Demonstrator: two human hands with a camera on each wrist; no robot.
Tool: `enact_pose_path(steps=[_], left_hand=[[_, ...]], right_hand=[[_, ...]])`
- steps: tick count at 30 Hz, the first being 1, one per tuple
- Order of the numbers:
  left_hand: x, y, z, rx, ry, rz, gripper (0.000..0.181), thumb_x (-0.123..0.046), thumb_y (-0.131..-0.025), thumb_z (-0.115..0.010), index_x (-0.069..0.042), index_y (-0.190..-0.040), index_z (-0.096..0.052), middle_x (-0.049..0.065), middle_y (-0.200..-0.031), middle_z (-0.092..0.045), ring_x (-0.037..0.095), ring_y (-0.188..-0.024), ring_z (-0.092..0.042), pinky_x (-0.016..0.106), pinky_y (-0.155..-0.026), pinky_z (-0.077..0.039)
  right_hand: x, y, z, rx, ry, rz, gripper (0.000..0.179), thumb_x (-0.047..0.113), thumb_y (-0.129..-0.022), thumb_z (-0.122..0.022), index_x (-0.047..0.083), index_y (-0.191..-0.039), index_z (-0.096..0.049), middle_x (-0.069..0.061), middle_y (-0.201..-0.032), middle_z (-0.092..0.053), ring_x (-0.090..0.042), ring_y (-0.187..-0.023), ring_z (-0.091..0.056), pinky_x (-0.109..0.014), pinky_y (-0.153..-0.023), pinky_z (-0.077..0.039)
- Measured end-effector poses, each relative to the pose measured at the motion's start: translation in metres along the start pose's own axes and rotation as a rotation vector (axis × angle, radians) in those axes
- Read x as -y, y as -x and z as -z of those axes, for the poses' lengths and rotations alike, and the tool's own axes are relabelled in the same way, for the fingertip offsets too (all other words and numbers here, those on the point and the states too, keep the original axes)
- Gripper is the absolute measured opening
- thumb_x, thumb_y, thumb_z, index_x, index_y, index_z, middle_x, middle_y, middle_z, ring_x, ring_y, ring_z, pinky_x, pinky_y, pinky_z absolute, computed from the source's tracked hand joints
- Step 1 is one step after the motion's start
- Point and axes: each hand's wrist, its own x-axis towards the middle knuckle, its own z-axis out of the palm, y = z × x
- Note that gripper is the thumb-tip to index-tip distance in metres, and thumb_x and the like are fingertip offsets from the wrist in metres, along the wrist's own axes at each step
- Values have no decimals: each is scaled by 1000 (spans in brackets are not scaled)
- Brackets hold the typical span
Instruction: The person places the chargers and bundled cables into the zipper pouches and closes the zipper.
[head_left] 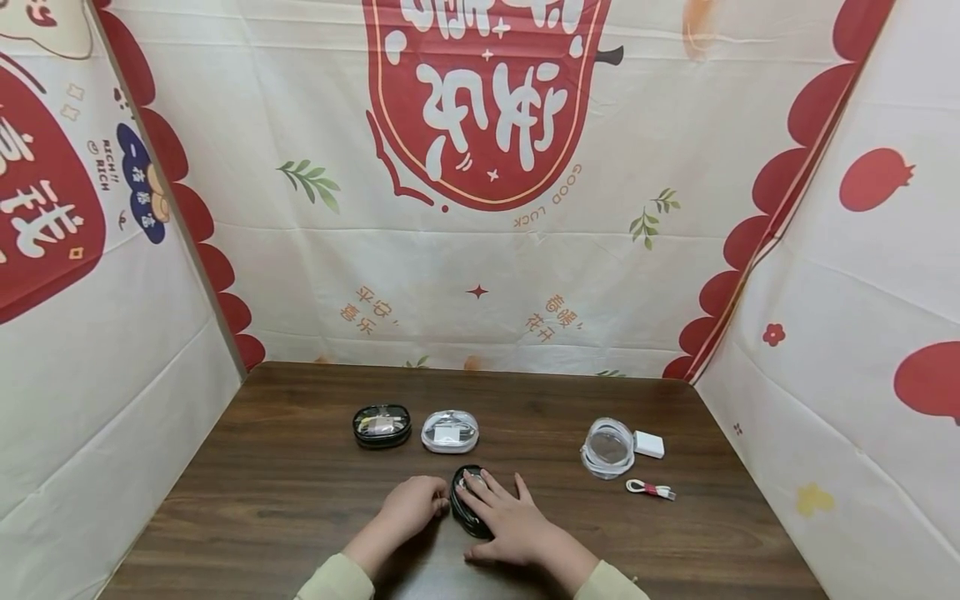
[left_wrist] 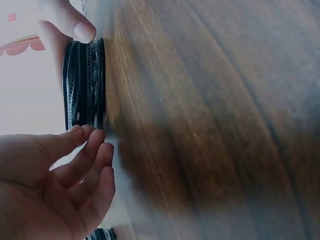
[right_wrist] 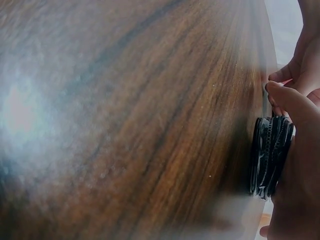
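A black oval zip pouch with a clear top lies on the table under my right hand. That hand rests across it with fingers spread, its thumb near the pouch's near end. Beside the pouch's left edge, my left hand has curled fingers. In the left wrist view, the left thumb and fingertips pinch at one end of the zipped black side; the exact piece between them is hidden. The right wrist view shows the pouch's zipped side beneath the right palm.
Farther back lie another black pouch and a white-edged clear pouch, both with things inside. To the right are a round clear white-edged pouch, a white charger block and a short white cable with a red band. Printed cloth walls surround the table.
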Motion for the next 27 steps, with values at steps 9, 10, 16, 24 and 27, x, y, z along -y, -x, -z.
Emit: enact_pose_path(steps=[9, 10, 16, 24, 27], left_hand=[[7, 0, -5, 111, 379, 77, 17, 0, -92, -60, -4, -76, -61, 0, -63, -60, 12, -54, -56, 24, -48, -47], [7, 0, -6, 121, 420, 88, 16, 0, -93, -59, -3, -77, -60, 1, -64, -60, 12, -54, -56, 25, -47, -47], [5, 4, -7, 156, 596, 145, 15, -1, -95, -57, 1, -81, -60, 3, -67, -61, 13, -55, -58, 27, -47, -50], [6, 3, -8, 66, 569, 176, 12, -1, -92, -62, 2, -81, -68, 4, -66, -63, 12, -54, -59, 27, -47, -50], [8, -3, -9, 10, 547, 180, 12, 0, -90, -64, 2, -81, -71, 5, -66, -65, 13, -55, -60, 27, -47, -50]], right_hand=[[-2, -2, -3, 4, 5, -13, 87, 70, -85, -53, 27, -155, -25, 2, -161, -18, -26, -146, -17, -71, -105, -14], [-2, -1, -3, 5, 3, -14, 87, 70, -85, -53, 27, -155, -25, 2, -161, -18, -26, -146, -17, -71, -106, -14], [-1, -1, -3, 3, -19, -28, 87, 69, -85, -54, 27, -155, -26, 2, -161, -17, -25, -146, -15, -71, -106, -12], [-1, -3, -3, 1, -48, -54, 86, 69, -85, -54, 28, -155, -26, 2, -160, -19, -26, -146, -16, -71, -106, -10], [1, -5, -2, -19, -52, -87, 86, 68, -85, -55, 26, -155, -26, 0, -160, -22, -27, -146, -16, -71, -107, -7]])
